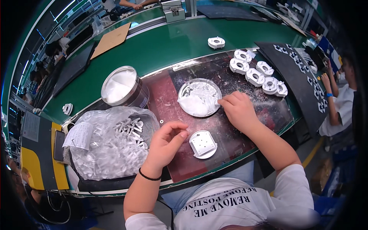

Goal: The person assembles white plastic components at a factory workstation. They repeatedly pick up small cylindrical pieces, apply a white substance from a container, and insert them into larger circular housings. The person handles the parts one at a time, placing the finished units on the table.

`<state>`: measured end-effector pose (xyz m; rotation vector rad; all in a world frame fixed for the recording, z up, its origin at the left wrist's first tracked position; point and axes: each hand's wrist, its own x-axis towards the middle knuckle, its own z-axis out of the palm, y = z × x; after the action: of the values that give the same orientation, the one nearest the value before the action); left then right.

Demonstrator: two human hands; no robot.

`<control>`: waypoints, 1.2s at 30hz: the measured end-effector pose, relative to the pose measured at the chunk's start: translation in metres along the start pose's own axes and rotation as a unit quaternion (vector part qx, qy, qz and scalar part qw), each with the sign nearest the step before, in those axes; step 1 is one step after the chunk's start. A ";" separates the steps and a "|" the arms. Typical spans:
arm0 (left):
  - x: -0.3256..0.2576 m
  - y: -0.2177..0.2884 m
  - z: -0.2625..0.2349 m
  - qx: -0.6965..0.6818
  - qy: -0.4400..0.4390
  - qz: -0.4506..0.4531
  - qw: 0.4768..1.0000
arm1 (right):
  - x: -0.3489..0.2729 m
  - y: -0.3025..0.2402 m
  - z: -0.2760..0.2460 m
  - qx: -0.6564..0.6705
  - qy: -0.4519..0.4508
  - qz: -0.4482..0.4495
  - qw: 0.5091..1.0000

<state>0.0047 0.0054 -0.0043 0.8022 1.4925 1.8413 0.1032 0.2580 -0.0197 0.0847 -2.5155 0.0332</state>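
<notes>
Left hand point(165, 142): fingers pinched together, whether on a small part cannot be told, just left of white square plastic plate point(203, 144) | right hand point(238, 110): fingertips at rim of shallow dish of white paste point(199, 97) | open tin point(122, 86) behind | bag of white parts point(111, 147) left | white round housings point(258, 73) far right.

A green bench point(172, 44) filled the middle of the frame, curved by the lens. A dark mat point(184, 161) lay at its near edge, centre. On the mat sat a round dish point(199, 97) of white paste, a white square part point(203, 144) below it, and a cluster of white housings point(257, 73) at upper right. A tin point(123, 87) stood left of the dish. A plastic bag point(111, 147) of small white parts lay lower left. Cardboard point(111, 39) lay upper left, and one housing point(216, 42) sat alone at top centre.
</notes>
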 end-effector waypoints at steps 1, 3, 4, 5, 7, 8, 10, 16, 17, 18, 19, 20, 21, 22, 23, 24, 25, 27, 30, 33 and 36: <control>0.000 0.000 -0.001 0.004 -0.002 0.001 1.000 | -0.001 0.000 0.001 -0.002 -0.003 0.000 1.000; 0.000 -0.001 -0.001 0.005 -0.003 0.002 1.000 | -0.002 0.000 0.001 -0.002 -0.009 0.001 1.000; 0.000 -0.001 -0.001 0.003 -0.002 0.001 1.000 | -0.002 0.000 0.001 -0.002 -0.012 0.002 1.000; 0.000 0.000 0.000 0.000 -0.001 0.001 1.000 | -0.003 0.000 0.000 -0.003 -0.014 0.002 1.000; 0.000 0.000 0.000 0.002 -0.001 0.003 1.000 | -0.003 -0.001 0.000 -0.006 -0.019 0.003 1.000; 0.000 0.000 0.000 0.003 -0.002 0.004 1.000 | -0.003 -0.001 -0.001 -0.006 -0.019 0.002 1.000; 0.000 0.000 0.000 -0.004 -0.005 -0.001 1.000 | -0.003 -0.002 -0.002 -0.007 -0.018 0.001 1.000; 0.000 0.002 0.002 -0.013 0.006 -0.022 1.000 | -0.003 -0.004 -0.005 -0.010 -0.024 -0.004 1.000; 0.000 0.002 0.002 -0.009 0.010 -0.029 0.999 | -0.003 -0.004 -0.005 -0.012 -0.025 -0.001 1.000; 0.000 0.001 0.001 -0.009 0.007 -0.028 1.000 | -0.003 -0.005 -0.005 -0.013 -0.027 0.001 1.000; 0.000 0.000 0.000 -0.010 0.004 -0.027 1.000 | -0.003 -0.005 -0.005 -0.014 -0.028 0.003 0.999; 0.000 0.000 -0.001 -0.010 0.001 -0.026 1.000 | -0.003 -0.005 -0.004 -0.007 -0.024 0.009 1.000; 0.000 0.000 0.000 -0.010 0.000 -0.025 1.000 | -0.004 -0.005 -0.003 0.000 -0.020 0.016 1.000; 0.000 0.000 0.000 -0.009 0.000 -0.024 1.000 | -0.004 -0.004 -0.002 0.007 -0.015 0.023 1.000; 0.001 0.000 0.001 -0.009 -0.001 -0.022 1.000 | -0.004 -0.004 -0.003 0.037 -0.011 0.048 0.998; 0.001 0.000 0.001 -0.009 -0.001 -0.020 1.000 | -0.003 -0.003 -0.004 0.068 -0.007 0.072 0.995; 0.001 0.002 0.002 -0.008 -0.002 -0.017 1.000 | -0.003 -0.002 -0.006 0.098 -0.003 0.096 0.991; 0.000 0.002 0.001 -0.010 -0.003 -0.023 1.000 | -0.002 -0.003 -0.011 0.170 -0.032 0.164 0.971; 0.000 0.000 -0.003 0.042 -0.009 -0.018 0.999 | 0.005 -0.014 -0.025 0.351 -0.100 0.304 0.880; 0.002 0.000 -0.005 0.207 -0.044 0.063 0.975 | 0.003 -0.029 -0.026 0.504 -0.132 0.344 0.781; 0.000 0.002 -0.003 0.327 -0.098 0.122 0.932 | 0.001 -0.042 -0.021 0.572 -0.142 0.293 0.753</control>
<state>0.0025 0.0036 -0.0031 1.4947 1.9626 1.3527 0.1172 0.2168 -0.0017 -0.2327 -2.2864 1.9179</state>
